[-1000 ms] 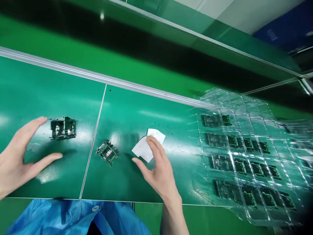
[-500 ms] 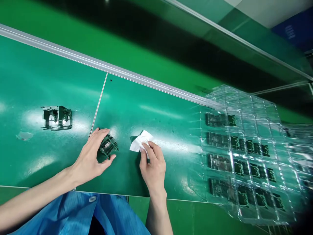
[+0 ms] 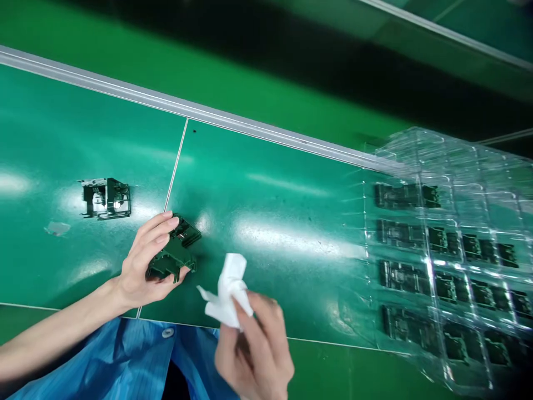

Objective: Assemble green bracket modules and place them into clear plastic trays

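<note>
My left hand (image 3: 144,264) is closed around a dark green open-framed plastic part (image 3: 175,253), tilted above the green table. Its thumb rests at the lower edge and the fingers lie along the upper left side. My right hand (image 3: 256,344) pinches a crumpled white wipe (image 3: 228,291), raised to the right of the part and apart from it. A similar dark frame-like part (image 3: 106,199) stands on the table to the left, touched by neither hand.
At the right, clear plastic blister trays (image 3: 428,266) hold several dark parts in rows. A metal rail (image 3: 250,136) runs along the table's back. A thin seam (image 3: 177,164) crosses the tabletop (image 3: 283,194). A small translucent scrap (image 3: 57,228) lies at the left.
My left hand has taken hold of the dark part and tilted it up. My right hand has lifted the wipe off the table, nearer to me. The view has shifted slightly.
</note>
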Motion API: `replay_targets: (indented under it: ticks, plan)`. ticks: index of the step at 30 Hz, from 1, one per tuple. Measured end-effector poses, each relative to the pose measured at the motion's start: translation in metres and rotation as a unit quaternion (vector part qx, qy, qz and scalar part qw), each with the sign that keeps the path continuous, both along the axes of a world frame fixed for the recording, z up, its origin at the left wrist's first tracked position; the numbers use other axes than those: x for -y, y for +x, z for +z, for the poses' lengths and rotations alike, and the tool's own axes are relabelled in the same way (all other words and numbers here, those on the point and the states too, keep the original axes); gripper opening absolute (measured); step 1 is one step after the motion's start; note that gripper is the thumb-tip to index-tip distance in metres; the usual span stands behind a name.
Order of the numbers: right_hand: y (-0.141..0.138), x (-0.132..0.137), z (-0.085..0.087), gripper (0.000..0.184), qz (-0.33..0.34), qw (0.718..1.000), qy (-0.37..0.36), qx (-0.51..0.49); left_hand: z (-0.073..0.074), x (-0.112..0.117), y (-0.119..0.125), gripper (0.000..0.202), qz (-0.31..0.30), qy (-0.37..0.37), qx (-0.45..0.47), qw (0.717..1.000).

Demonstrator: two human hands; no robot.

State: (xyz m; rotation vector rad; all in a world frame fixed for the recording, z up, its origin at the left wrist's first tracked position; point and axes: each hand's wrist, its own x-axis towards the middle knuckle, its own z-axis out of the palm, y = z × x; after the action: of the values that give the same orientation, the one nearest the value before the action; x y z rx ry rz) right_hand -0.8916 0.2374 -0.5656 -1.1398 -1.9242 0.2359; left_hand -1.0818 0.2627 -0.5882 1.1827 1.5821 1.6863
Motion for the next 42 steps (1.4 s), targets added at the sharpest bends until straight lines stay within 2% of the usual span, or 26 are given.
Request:
replay_targets:
  ticks: [3,6,8,11,14,16,18,20,21,23,25,28,30,33,35,37,39,42]
  plan:
    - [-0.022,0.009,0.0,0.054,0.097,0.993,-0.034,0.053,-0.007,0.007,-0.001,0.042,-0.009,0.042,-0.015,0.999]
    - [-0.044,0.005,0.003,0.053,0.141,0.986,-0.053,0.069,-0.012,0.014,-0.004,0.031,0.025,0.027,0.023,0.999]
    - [-0.055,0.0,0.007,0.051,0.147,0.985,-0.069,0.053,-0.011,0.015,-0.008,0.032,0.034,0.014,0.033,0.999]
    - [-0.061,-0.005,0.011,0.048,0.124,0.988,-0.083,0.028,-0.005,0.013,-0.013,0.031,-0.012,0.029,0.015,0.999]
    - [-0.055,0.003,0.01,0.053,0.119,0.99,-0.073,-0.011,-0.004,0.011,-0.014,0.023,-0.058,0.066,0.004,0.996]
    - [-0.046,0.013,0.006,0.054,0.115,0.99,-0.071,-0.044,-0.006,0.01,-0.013,0.029,-0.049,0.072,0.009,0.996]
    - [-0.033,0.021,0.0,0.045,0.053,0.993,-0.054,-0.088,-0.008,0.008,-0.011,0.052,0.008,0.068,0.008,0.998]
    - [-0.018,0.019,-0.005,0.032,-0.066,0.989,-0.027,-0.129,-0.009,0.004,-0.009,0.07,0.08,0.073,0.001,0.994]
    - [-0.01,0.013,-0.007,0.027,-0.129,0.981,-0.011,-0.143,-0.008,0.002,-0.008,0.071,0.101,0.081,-0.005,0.991]
    - [0.006,-0.008,-0.01,0.023,-0.215,0.965,0.025,-0.146,-0.005,-0.001,-0.006,0.065,0.1,0.105,-0.016,0.989]
    - [0.021,-0.034,-0.011,0.025,-0.233,0.965,0.064,-0.106,-0.002,-0.001,-0.004,0.06,0.064,0.139,-0.037,0.988]
    - [0.036,-0.065,-0.008,0.031,-0.184,0.98,0.068,0.023,0.001,0.001,-0.003,0.064,0.007,0.166,-0.058,0.984]
    - [0.039,-0.072,-0.003,0.036,-0.174,0.98,0.064,0.068,0.001,0.002,-0.005,0.071,-0.025,0.167,-0.065,0.983]
    - [0.033,-0.065,0.006,0.042,-0.129,0.991,0.023,0.008,0.001,0.001,-0.008,0.075,-0.08,0.12,-0.098,0.985]
    - [0.024,-0.056,0.011,0.046,-0.032,0.994,-0.085,-0.067,0.003,-0.001,-0.011,0.072,-0.121,0.067,-0.122,0.983]
    - [0.015,-0.049,0.014,0.05,0.076,0.965,-0.219,-0.125,0.007,-0.002,-0.012,0.067,-0.151,0.037,-0.131,0.979]
    - [0.008,-0.046,0.013,0.057,0.159,0.92,-0.321,-0.16,0.011,-0.003,-0.013,0.063,-0.174,0.032,-0.126,0.976]
    - [0.002,-0.048,0.007,0.069,0.226,0.877,-0.38,-0.191,0.015,-0.003,-0.013,0.059,-0.213,0.032,-0.116,0.97]
